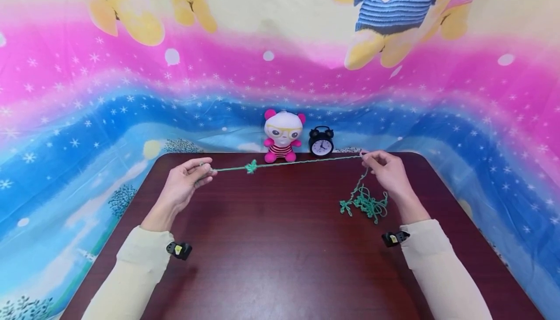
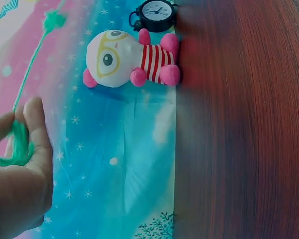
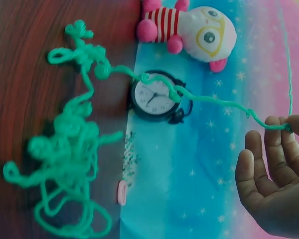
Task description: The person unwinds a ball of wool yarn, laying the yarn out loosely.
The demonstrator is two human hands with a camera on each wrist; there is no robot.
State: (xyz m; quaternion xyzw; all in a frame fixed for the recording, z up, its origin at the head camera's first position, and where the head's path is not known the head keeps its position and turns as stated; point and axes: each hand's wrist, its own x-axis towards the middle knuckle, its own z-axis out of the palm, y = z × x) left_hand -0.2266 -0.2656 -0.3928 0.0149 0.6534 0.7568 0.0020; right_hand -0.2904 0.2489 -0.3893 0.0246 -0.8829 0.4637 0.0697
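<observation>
A green yarn strand point(image 1: 302, 162) stretches between the two hands above the table, with a knotted tuft point(image 1: 251, 166) nearer the left. My left hand point(image 1: 192, 176) pinches one end of it; in the left wrist view a short bunch of yarn point(image 2: 19, 147) lies inside the fingers. Between thumb and fingertips, my right hand point(image 1: 387, 169) pinches the strand farther along. From there the yarn hangs in a kinked length, with a loose tangle point(image 1: 371, 204) below. The right wrist view shows several loops and knots in that tangle point(image 3: 70, 144).
A dark wooden table point(image 1: 271, 242) spreads below the hands. At its back edge stand a panda plush point(image 1: 282, 137) and a black alarm clock point(image 1: 321, 142). Printed cloth point(image 1: 280, 81) hangs behind. A small pink object point(image 3: 122, 192) shows at the table edge in the right wrist view.
</observation>
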